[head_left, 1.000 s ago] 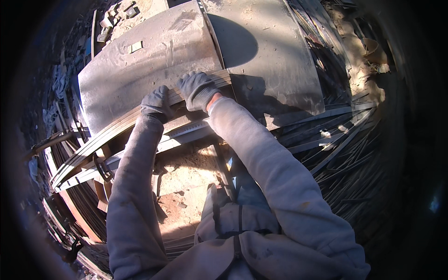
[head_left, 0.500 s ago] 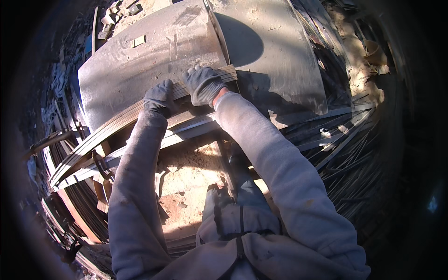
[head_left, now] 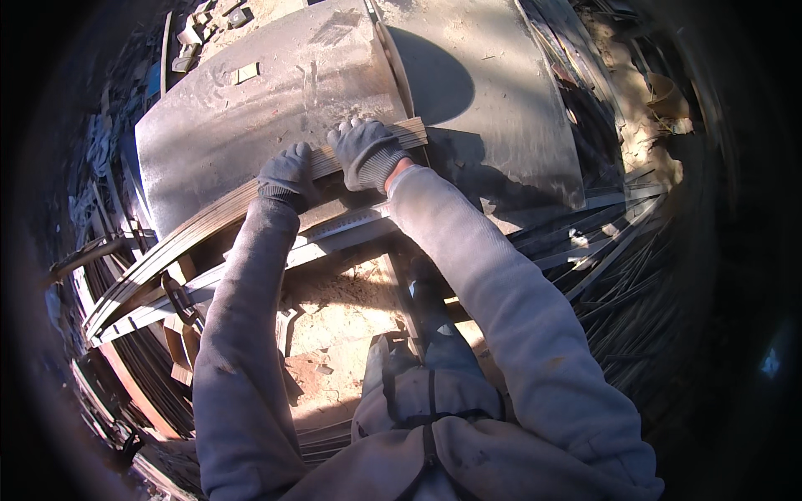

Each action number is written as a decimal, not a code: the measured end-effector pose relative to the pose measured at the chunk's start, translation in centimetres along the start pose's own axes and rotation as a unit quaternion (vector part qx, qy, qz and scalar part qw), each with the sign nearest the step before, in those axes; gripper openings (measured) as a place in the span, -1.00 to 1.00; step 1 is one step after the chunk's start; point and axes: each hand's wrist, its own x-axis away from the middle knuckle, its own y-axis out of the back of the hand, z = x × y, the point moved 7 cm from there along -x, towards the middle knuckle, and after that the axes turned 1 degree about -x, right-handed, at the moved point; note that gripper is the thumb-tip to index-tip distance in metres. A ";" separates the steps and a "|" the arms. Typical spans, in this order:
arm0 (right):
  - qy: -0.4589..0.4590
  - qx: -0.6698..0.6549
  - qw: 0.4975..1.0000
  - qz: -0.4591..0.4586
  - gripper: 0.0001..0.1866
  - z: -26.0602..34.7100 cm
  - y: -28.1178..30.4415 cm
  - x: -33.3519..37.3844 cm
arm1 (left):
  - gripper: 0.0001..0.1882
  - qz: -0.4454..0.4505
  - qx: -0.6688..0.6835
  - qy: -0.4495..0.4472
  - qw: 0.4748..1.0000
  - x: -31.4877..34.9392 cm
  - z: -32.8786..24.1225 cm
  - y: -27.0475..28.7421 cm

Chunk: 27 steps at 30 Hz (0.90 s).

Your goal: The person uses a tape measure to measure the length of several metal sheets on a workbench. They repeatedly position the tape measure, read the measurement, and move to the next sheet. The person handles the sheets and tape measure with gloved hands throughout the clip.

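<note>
Stacked wooden strips [head_left: 209, 219] are being gripped by the left hand [head_left: 286, 174] and right hand [head_left: 365, 154] (gloved, curled over them); they are being held along the near edge of a grey panel [head_left: 200, 142].

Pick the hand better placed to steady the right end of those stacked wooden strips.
Right, I'd judge: the right hand is curled over the wooden strips close to that end. The left hand also holds them, but farther along to the left.

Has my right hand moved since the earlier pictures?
No: against the grey sheet, your right hand shows no clear shift either way; it holds the wooden strips.
</note>
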 end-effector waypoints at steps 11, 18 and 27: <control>0.021 0.002 0.999 -0.028 -0.51 0.0 -1.2 -0.7 | -0.10 -0.029 0.001 -0.013 0.999 -0.4 0.3 -0.8; 0.024 0.036 0.999 -0.026 -0.47 0.0 -2.3 -1.0 | -0.10 -0.023 -0.007 0.007 1.000 -0.7 0.5 -1.2; 0.018 0.010 1.000 -0.024 -0.45 -0.2 -3.0 -1.5 | -0.19 -0.131 0.011 -0.046 0.990 -0.5 0.6 -1.2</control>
